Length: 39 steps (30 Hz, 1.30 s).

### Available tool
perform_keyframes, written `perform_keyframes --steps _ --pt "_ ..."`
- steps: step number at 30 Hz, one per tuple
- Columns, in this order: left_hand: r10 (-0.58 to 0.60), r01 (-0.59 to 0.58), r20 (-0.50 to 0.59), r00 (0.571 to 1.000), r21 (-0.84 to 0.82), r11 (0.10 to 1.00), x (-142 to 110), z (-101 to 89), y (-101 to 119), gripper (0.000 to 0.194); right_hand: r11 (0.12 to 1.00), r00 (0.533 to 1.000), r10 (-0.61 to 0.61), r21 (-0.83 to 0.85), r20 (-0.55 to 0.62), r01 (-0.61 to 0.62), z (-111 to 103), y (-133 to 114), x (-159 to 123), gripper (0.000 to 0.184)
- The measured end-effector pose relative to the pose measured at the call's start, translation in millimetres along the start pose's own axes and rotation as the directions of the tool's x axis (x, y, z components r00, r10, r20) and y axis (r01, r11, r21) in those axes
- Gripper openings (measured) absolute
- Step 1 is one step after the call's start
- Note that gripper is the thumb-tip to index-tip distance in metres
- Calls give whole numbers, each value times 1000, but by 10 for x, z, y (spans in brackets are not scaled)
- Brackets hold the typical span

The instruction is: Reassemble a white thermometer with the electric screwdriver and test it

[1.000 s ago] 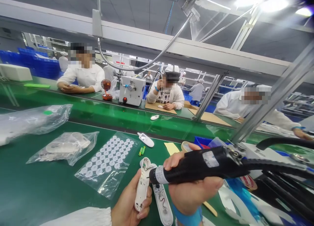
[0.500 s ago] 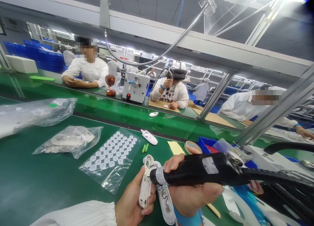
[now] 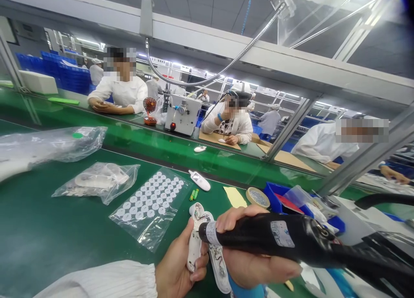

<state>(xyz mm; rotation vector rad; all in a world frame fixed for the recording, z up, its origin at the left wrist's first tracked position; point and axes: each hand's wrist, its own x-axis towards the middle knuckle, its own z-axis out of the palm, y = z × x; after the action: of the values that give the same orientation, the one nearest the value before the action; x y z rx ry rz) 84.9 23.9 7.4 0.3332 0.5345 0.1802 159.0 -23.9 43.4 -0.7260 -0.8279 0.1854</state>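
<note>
Left hand (image 3: 176,263): bare, white gathered cuff at the wrist; fingers and thumb closed around a shell (image 3: 194,250). Shell: white, smooth, long and narrow with rounded ends, hollow side showing, thin wires near its top; held above the bench (image 3: 80,242), in front of the wearer.

Right hand (image 3: 255,263): bare, blue band (image 3: 242,287) at the wrist; wrapped around a driver (image 3: 261,234). Driver: black cylindrical body, pale printed labels, held nearly level, its narrow nose at the shell; whether the tip touches, I cannot tell from here.

Second shell (image 3: 220,268): white, elongated, wires inside, just beside the first and partly hidden by the driver and right hand.

On the bench, matte green: one clear, glossy plastic sleeve (image 3: 145,203) with rows of round white discs; one crinkled clear bag (image 3: 97,179) of pale parts; one larger cloudy bag (image 3: 58,147) bearing a green dot; two slim green batteries (image 3: 194,195); one glossy white device (image 3: 199,180) with a small dark screen, near them; one flat yellow paper (image 3: 235,196); one tape roll (image 3: 258,197), ring-shaped; one blue plastic bin (image 3: 274,199) beside it.

Beyond: shiny green belt (image 3: 145,147); people in white, seated.
</note>
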Motion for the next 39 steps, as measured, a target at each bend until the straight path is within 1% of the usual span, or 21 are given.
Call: perform_keyframes --steps 3,7,10,13,16,18,20,23,25,27,28,29,32,34,37,39 --pt "-2 2 6 1000 2 1000 7 -15 8 47 1000 1000 -4 -8 4 4 -9 -12 7 55" --pt "-8 8 9 1000 10 1000 9 -19 8 47 999 999 -13 -37 -34 12 -21 -1 12 57" --pt "-16 15 12 1000 23 1000 9 -16 7 48 999 998 -16 -40 -59 14 13 -45 31 58" --pt "-28 27 15 1000 48 998 13 -22 16 49 1000 990 -28 -4 -141 27 77 -166 77 61" --pt "-24 23 8 1000 95 995 21 -44 21 39 998 974 -68 -14 -218 66 92 -295 130 60" --pt "-7 8 -3 1000 120 993 27 -65 15 26 996 976 -79 -46 -204 71 44 -344 146 61" --pt "9 -7 -19 1000 137 991 35 -85 3 16 997 988 -55 -60 -145 46 -39 -363 140 64" --pt "29 -23 -37 999 163 986 45 -108 -12 6 1000 998 -19 -24 -57 18 -164 -377 115 63" --pt "38 -31 -36 999 176 984 47 -117 -15 5 1000 1000 3 -5 15 -3 -207 -400 109 63" --pt "47 -40 -32 998 190 981 47 -121 -18 8 1000 997 10 -21 72 -8 -199 -426 115 64" --pt "53 -46 -30 998 199 979 45 -121 -21 8 999 997 -2 -33 77 4 -177 -431 120 64" --pt "56 -49 -29 998 209 977 43 -121 -26 9 999 998 -26 -39 55 29 -146 -427 122 64" --pt "60 -53 -25 998 237 970 39 -112 -44 14 995 994 -100 -11 -41 100 -40 -341 107 62" --pt "61 -54 -20 998 252 966 35 -104 -55 17 996 995 -87 22 -51 88 3 -244 79 62" --pt "62 -57 -12 998 262 964 27 -90 -58 21 997 999 -39 67 -8 39 13 -122 42 58" --pt "61 -56 -9 998 263 963 21 -79 -52 23 996 1000 -20 82 1 20 5 -86 36 56"
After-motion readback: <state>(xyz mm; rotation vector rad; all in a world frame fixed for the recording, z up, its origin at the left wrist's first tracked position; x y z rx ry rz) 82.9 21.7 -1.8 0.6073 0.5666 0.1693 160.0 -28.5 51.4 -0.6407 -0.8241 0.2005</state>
